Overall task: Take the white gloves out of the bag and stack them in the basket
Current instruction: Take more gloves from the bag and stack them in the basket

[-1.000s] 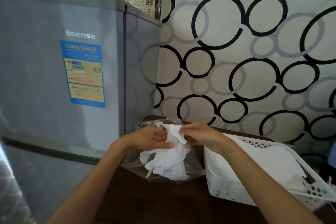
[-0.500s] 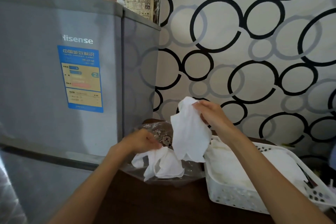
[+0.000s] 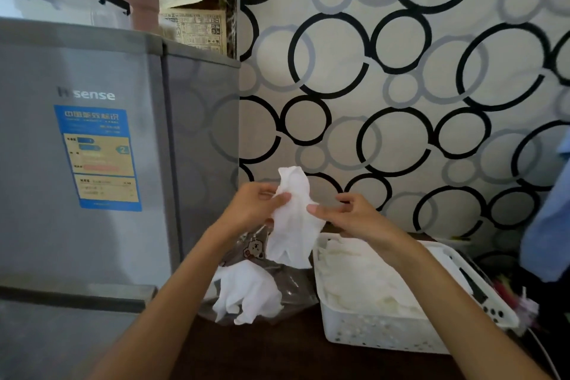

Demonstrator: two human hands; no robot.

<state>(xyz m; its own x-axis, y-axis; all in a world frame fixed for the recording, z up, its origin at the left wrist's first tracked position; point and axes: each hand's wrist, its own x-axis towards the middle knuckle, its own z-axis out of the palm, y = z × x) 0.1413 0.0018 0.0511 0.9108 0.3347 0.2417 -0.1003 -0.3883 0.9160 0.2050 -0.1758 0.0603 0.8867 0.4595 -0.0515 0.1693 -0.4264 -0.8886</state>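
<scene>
A white glove hangs in the air above the bag, cuff end up. My left hand pinches its left edge and my right hand pinches its right edge. Below them a clear plastic bag with a small bear print lies on the dark table, with more white gloves spilling from it. To the right stands a white perforated basket holding a pile of white gloves.
A grey fridge stands close on the left, with a clear box and a pink cup on top. A curtain with black and grey rings hangs behind. Blue cloth and small clutter sit at the far right by the basket.
My right hand lifted one glove out of the bag. My left hand let go of the bag's gloves and rose to take the lifted glove's other edge.
</scene>
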